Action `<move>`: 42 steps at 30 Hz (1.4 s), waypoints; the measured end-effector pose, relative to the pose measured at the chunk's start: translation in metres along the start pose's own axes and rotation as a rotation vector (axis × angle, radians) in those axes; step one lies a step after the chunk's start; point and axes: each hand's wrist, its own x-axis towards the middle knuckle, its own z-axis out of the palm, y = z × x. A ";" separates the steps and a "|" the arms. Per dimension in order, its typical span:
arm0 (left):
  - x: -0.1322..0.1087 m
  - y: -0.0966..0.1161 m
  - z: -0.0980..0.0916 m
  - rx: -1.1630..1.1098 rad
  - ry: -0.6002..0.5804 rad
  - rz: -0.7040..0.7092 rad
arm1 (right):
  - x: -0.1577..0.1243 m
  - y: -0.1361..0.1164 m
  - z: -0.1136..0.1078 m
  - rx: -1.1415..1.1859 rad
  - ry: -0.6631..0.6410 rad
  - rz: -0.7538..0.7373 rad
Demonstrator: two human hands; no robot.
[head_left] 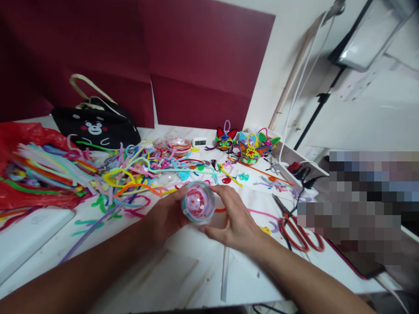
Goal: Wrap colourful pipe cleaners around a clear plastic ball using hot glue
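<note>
A clear round plastic ball or cup (pixel 198 202), with pink, red and white inside and a pale blue rim, is held above the table in front of me. My left hand (pixel 168 213) grips its left side, the fingers partly hidden behind it. From the right, my right hand (pixel 234 218) curves around it, thumb at the lower edge and fingertips at the upper edge. Just past the ball, many coloured pipe cleaners (pixel 131 176) lie in a tangled heap. Orange-handled scissors (pixel 297 233) rest to the right of my right hand.
A red plastic bag (pixel 65 200) full of pipe cleaners sits at left, by a white box-like object (pixel 32 244). A black bag (pixel 96 126), small clock (pixel 199 142) and finished pipe-cleaner ornaments (pixel 250 152) stand behind. At right are a phone (pixel 356 257) and cables.
</note>
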 end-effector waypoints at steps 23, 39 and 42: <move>0.002 -0.016 -0.007 0.115 -0.219 0.015 | -0.003 -0.004 0.011 -0.018 0.039 -0.097; 0.007 -0.018 -0.018 0.741 -0.123 0.486 | 0.013 0.000 0.003 0.891 0.033 0.498; -0.003 -0.023 -0.014 0.953 -0.103 0.615 | 0.014 -0.005 0.004 1.055 -0.007 0.560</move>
